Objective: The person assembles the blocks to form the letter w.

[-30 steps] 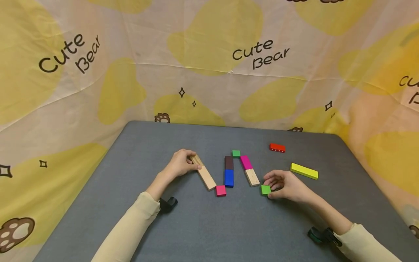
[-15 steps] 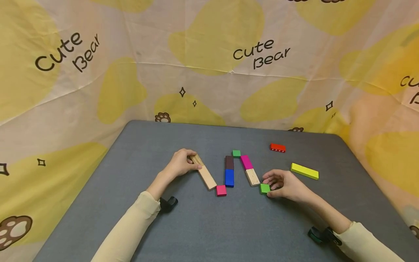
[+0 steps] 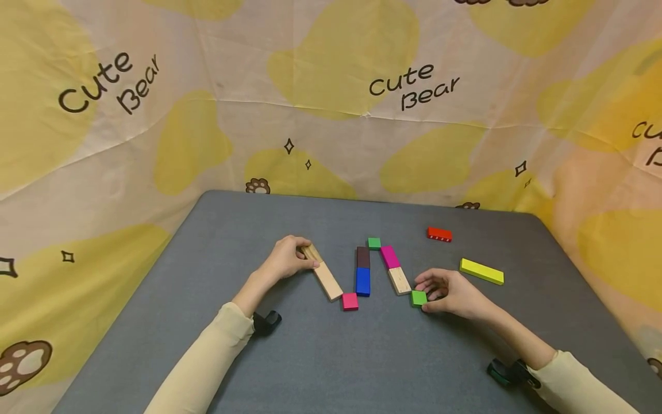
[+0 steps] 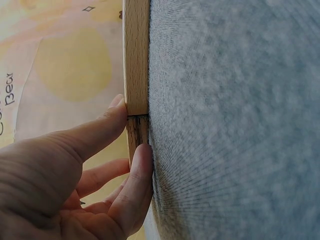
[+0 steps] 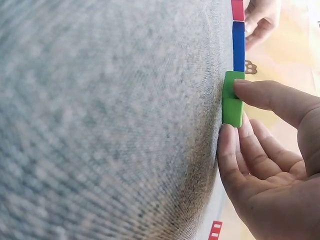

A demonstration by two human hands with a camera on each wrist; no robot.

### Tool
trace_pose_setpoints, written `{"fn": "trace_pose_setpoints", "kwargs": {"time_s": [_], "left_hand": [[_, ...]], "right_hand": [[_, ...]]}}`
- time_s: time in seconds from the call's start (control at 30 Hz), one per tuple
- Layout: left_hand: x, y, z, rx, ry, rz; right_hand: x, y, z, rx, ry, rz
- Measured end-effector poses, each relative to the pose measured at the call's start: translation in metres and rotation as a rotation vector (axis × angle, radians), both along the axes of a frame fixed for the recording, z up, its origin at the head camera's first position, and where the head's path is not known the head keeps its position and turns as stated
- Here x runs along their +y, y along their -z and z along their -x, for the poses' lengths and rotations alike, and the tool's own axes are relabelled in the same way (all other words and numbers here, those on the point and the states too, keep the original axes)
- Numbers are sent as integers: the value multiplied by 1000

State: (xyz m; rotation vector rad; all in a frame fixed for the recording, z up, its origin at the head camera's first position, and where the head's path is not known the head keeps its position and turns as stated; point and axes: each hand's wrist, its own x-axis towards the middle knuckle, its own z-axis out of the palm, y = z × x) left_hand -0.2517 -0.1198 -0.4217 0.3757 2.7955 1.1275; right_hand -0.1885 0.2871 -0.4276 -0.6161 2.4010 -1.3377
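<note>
My left hand [image 3: 287,257] pinches a short plain wooden block [image 3: 312,253] at its far end. A longer wooden block [image 3: 328,282] butts against it, and the thumb lies at their joint in the left wrist view. My right hand [image 3: 452,293] pinches a small light green block [image 5: 233,112] between thumb and finger. That block sits at the near corner of a pale wooden block [image 3: 400,281]. Between the hands, a zigzag continues through a pinkish-red block [image 3: 350,302], a blue block [image 3: 363,282], a dark brown block [image 3: 363,257], a green block [image 3: 374,243] and a magenta block [image 3: 390,257].
Beyond my right hand lie a long yellow block [image 3: 481,271] and a red block [image 3: 439,234] with white marks on its side. All rest on a grey table [image 3: 320,362]. A patterned cloth [image 3: 331,115] hangs behind the table's far edge.
My right hand has shifted the light green block slightly left, to the pale wooden block's corner. The left hand stays on the wooden block.
</note>
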Motion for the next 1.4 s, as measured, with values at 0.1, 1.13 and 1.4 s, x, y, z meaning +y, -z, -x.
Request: {"fn": "trace_pose_setpoints", "kwargs": {"time_s": [0.1,1.13,1.4], "left_hand": [[0,1,0,-4,-3,0],[1,4,2,-8,-5,1],[1,3,2,1,-9,6]], "right_hand": [[0,1,0,-4,0,-8],[-2,0,2,1,1,-50],[-3,-1,2,-4,6,-44]]}}
